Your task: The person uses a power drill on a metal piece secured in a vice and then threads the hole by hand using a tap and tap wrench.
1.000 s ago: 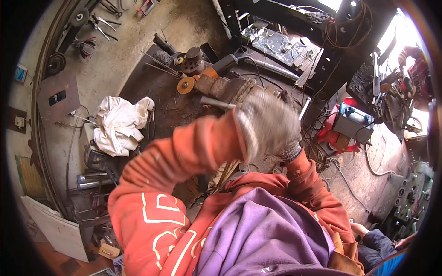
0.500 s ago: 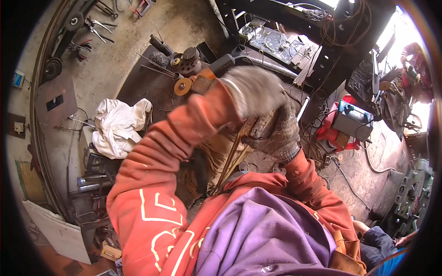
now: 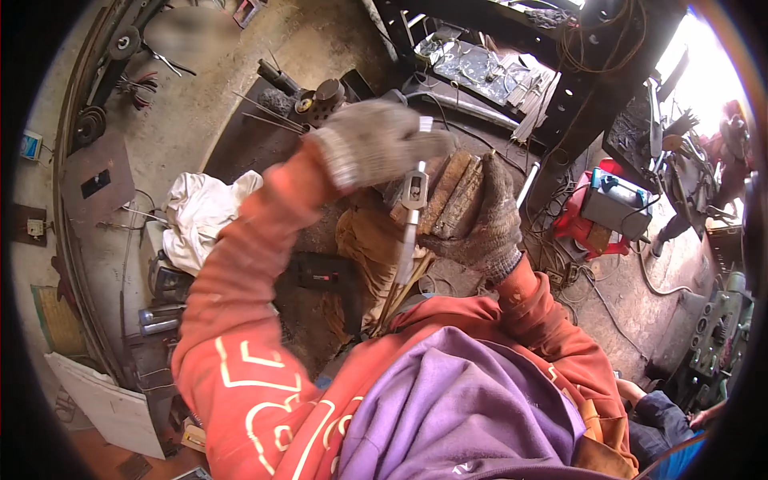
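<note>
My left hand (image 3: pixel 372 144), in a grey knit glove, is blurred by motion. Its closed fingers cross a shiny metal rod-like tool (image 3: pixel 414 192) with a slotted middle, which shows above and below them. The tool's lower end is smeared. My right hand (image 3: pixel 494 228), in a dirty grey glove, wraps round the right side of a rough brown block (image 3: pixel 460 192) that looks like worn wood with a lengthwise gap. The tool stands just left of the block; whether they touch is unclear. Beneath, a tan cloth (image 3: pixel 360 244) hangs near brown sticks.
A dark bench holds a perforated metal cylinder (image 3: pixel 328 96) and thin rods. White cloth (image 3: pixel 196 216) lies at the left. A grey box (image 3: pixel 614 208) sits by red plastic on the right, among cables. Another person's arm (image 3: pixel 656 416) shows at lower right. Machinery (image 3: pixel 720 328) stands beyond.
My left hand has swung left and a little up, off the brown block. The shiny slotted tool has come into sight. My right hand stays on the block.
</note>
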The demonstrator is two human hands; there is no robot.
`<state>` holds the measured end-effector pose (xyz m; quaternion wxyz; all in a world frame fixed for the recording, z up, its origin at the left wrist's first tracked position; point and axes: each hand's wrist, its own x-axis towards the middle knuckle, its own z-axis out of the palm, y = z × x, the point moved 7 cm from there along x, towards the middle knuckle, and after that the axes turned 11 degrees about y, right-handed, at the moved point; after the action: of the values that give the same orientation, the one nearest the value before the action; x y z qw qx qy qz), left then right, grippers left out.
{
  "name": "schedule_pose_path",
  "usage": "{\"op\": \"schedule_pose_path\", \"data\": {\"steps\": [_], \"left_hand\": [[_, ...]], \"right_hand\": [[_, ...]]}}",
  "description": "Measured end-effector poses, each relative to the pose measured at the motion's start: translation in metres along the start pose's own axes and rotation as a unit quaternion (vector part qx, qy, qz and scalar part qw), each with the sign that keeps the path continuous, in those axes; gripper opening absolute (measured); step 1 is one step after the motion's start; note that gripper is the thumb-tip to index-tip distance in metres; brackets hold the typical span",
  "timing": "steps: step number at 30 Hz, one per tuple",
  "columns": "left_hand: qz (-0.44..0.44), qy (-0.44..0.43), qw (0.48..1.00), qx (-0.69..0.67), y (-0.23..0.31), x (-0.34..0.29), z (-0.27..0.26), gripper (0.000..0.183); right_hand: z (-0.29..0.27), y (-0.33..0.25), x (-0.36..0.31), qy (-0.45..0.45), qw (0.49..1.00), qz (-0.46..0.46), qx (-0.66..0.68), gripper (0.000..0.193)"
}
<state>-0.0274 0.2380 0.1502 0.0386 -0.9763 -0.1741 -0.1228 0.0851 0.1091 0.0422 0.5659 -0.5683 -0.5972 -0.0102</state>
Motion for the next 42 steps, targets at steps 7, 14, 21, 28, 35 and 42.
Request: {"op": "schedule_pose_path", "data": {"steps": [7, 14, 21, 28, 35, 42], "left_hand": [[0.166, -0.042, 0.979, -0.110, 0.106, 0.019, 0.024, 0.016], [-0.247, 0.022, 0.930, -0.272, -0.021, -0.025, -0.005, 0.035], [0.039, 0.060, 0.973, -0.218, 0.106, -0.084, -0.028, 0.033], [0.049, -0.009, 0.996, -0.072, 0.012, -0.019, -0.004, 0.011], [0.104, -0.127, 0.946, -0.279, 0.143, -0.052, -0.023, 0.048], [0.125, 0.010, 0.975, -0.185, 0.078, 0.013, -0.027, 0.041]], "right_hand": [[-0.005, 0.003, -0.001, 0.018, 1.000, 0.009, -0.011, 0.109], [-0.001, 0.006, 0.000, 0.030, 1.000, -0.003, -0.002, 0.128], [0.004, 0.002, -0.003, 0.015, 0.998, 0.062, -0.001, 0.124], [-0.001, 0.002, -0.004, 0.029, 0.999, 0.023, 0.005, 0.130], [-0.003, 0.006, -0.003, 0.048, 0.998, 0.047, 0.012, 0.124], [-0.009, -0.010, 0.012, 0.058, 0.997, -0.030, 0.044, 0.111]]}}
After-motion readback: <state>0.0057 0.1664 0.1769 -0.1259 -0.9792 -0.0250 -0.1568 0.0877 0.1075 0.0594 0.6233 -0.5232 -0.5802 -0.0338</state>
